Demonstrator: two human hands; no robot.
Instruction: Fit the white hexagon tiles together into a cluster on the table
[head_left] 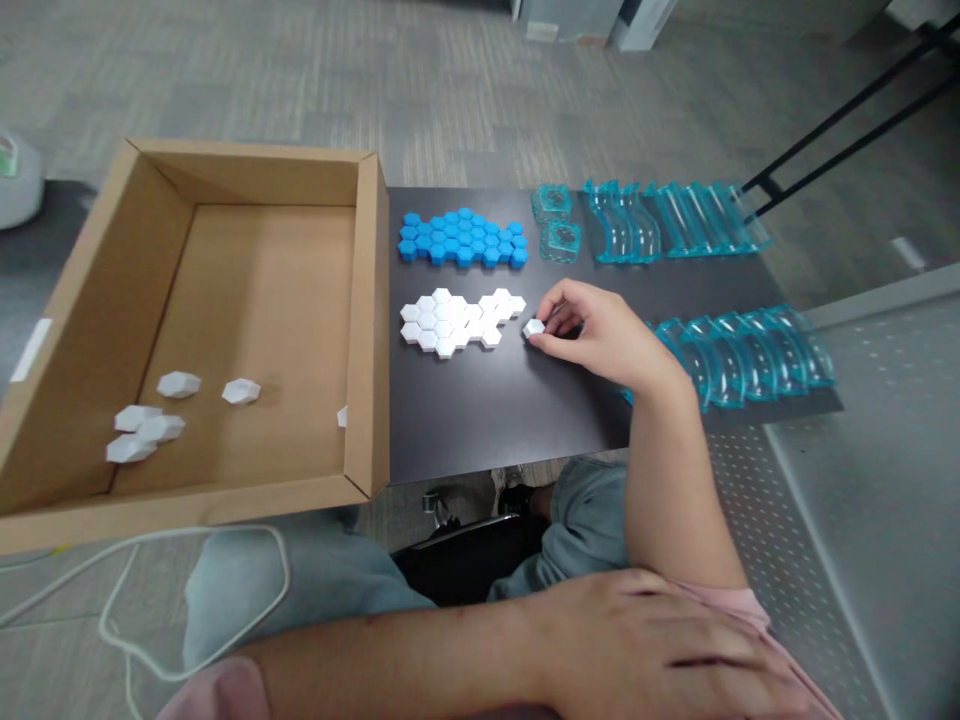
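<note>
My right hand [592, 335] is on the black table [487, 415], its fingertips pinched on a single white hexagon tile [534, 327]. The tile sits just right of a flat cluster of white hexagon tiles [454, 320], with a small gap between them. A similar cluster of blue hexagon tiles [461, 238] lies behind it. My left hand [652, 650] is low in view, lying flat against my right upper arm and holding nothing.
An open cardboard box [371, 320] stands left of the table, with several loose white tiles [150, 425] inside. Clear teal curved pieces line the back right [675, 220] and the right [750, 355], with two small teal blocks [559, 222]. A white cable [112, 610] lies near my knee.
</note>
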